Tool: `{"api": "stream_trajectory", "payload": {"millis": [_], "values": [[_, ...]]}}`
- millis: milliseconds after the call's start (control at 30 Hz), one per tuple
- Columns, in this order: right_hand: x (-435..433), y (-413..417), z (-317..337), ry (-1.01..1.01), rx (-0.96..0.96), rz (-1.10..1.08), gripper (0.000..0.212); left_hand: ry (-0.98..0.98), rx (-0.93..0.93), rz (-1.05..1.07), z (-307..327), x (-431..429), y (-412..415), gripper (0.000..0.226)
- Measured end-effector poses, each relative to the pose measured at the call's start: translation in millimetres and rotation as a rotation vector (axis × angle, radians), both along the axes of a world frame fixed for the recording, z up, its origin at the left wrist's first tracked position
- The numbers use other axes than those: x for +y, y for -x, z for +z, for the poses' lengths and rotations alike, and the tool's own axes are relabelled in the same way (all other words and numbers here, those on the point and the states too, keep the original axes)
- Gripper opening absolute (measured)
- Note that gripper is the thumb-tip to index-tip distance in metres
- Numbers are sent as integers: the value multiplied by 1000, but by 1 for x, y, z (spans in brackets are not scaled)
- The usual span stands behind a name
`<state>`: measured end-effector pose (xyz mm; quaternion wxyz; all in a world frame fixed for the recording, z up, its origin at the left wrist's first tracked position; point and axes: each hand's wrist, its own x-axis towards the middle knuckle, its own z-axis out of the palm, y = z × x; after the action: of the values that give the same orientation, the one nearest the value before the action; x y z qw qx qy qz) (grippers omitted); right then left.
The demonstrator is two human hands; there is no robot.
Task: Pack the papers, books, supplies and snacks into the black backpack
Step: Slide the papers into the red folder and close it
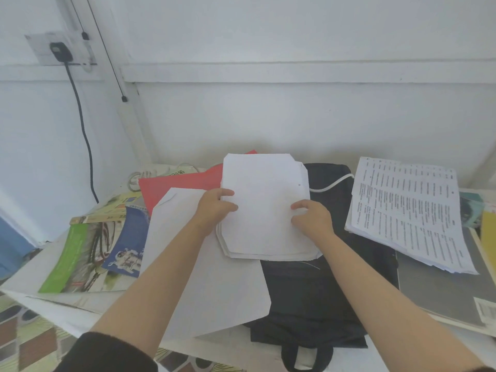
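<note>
Head view: a stack of blank papers (264, 208), long axis running toward the wall, is pinched at its side edges between the left hand (214, 209) and right hand (312, 217) above the black backpack (322, 291).

Your left hand (214, 208) and right hand (312, 217) pinch the paper stack (264, 183) at its 9 and 3 o'clock edges.

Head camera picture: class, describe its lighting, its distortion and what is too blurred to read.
Head view: soft, even light, with only faint shadows under the paper stack; head view: wide-angle distortion makes the wall trim lean; head view: the text on the printed pages is too blurred to read.
</note>
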<state>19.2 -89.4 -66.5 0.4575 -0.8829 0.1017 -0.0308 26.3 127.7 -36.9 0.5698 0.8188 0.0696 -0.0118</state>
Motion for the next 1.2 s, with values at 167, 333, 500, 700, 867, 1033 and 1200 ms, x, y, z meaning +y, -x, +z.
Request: {"api": "stream_trajectory", "payload": {"millis": [167, 333, 500, 700, 867, 1033, 1200], "values": [[-7, -5, 5, -284, 74, -29, 26, 126, 43, 1, 4, -2, -2, 39], [-10, 1, 7, -405, 72, 2, 27, 180, 37, -30, 6, -6, 3, 39], [-7, 10, 14, -360, -38, -18, 27, 167, -71, -42, 18, -8, 15, 41], [-2, 23, 30, -403, -155, 6, 26, 294, -142, -36, 44, 0, 29, 41], [7, 31, 36, -323, -190, 7, 21, 384, -135, -30, 59, 16, 43, 40], [20, 44, 40, -132, -289, 95, 16, 451, -95, -11, 63, 39, 59, 39], [38, 58, 32, -145, -238, 196, 18, 466, -45, 21, 59, 59, 79, 39]]}}
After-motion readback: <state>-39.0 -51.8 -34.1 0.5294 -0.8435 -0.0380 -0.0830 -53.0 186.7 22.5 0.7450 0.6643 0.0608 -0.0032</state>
